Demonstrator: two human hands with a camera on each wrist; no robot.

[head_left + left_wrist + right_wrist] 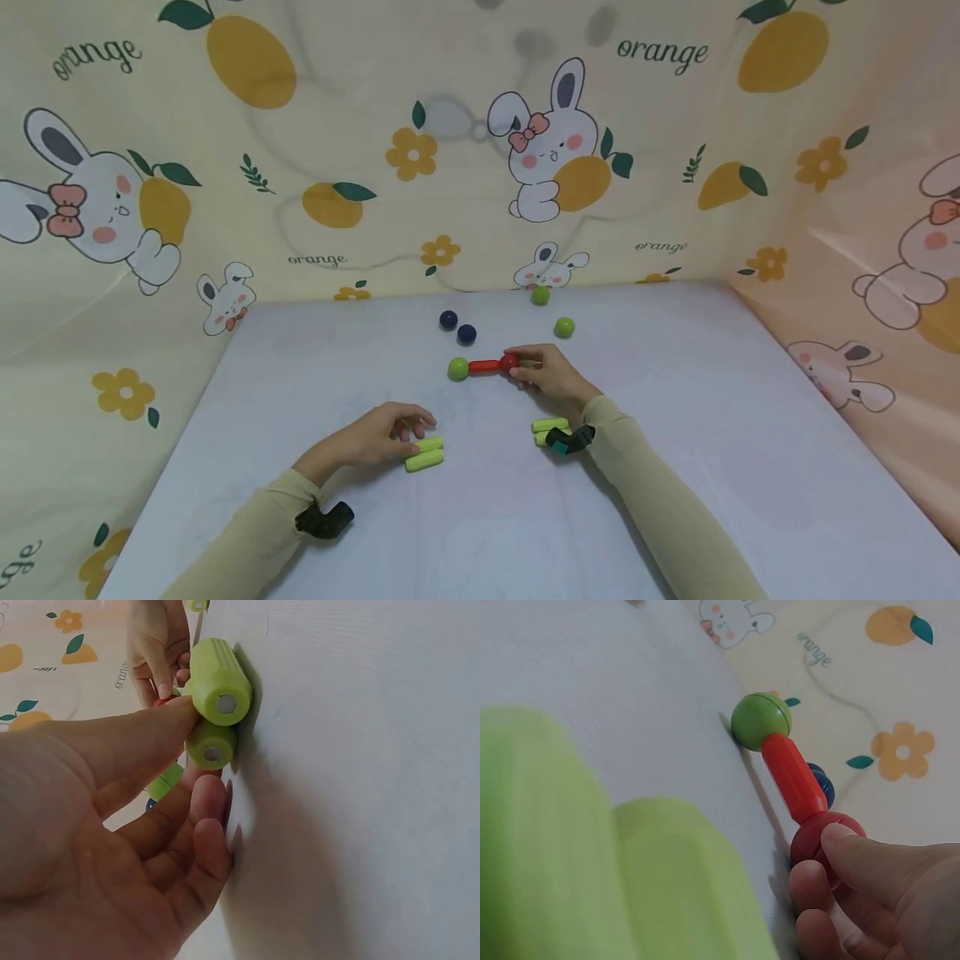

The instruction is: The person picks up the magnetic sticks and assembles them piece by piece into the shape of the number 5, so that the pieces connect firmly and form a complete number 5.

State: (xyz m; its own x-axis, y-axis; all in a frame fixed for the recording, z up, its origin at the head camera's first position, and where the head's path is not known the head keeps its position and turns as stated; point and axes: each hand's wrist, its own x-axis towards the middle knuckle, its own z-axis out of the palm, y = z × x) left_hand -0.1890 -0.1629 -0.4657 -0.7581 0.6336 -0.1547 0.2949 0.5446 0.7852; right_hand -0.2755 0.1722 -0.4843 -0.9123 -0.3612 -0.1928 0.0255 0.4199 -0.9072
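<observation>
My right hand pinches a red ball between thumb and fingers. A red rod joins this ball to a green ball, the three in one line. Two light green ribbed rods, a nearer rod and a farther rod, lie side by side at my left hand. Its thumb and fingers pinch the farther rod, which shows pale metal at its end in the left wrist view. Near my right wrist lie two more light green rods, partly hidden by the wrist camera.
Two dark blue balls sit beyond the joined pieces. Two loose green balls stand farther right, one near the table's back edge. The white table meets a patterned cloth at the back and sides.
</observation>
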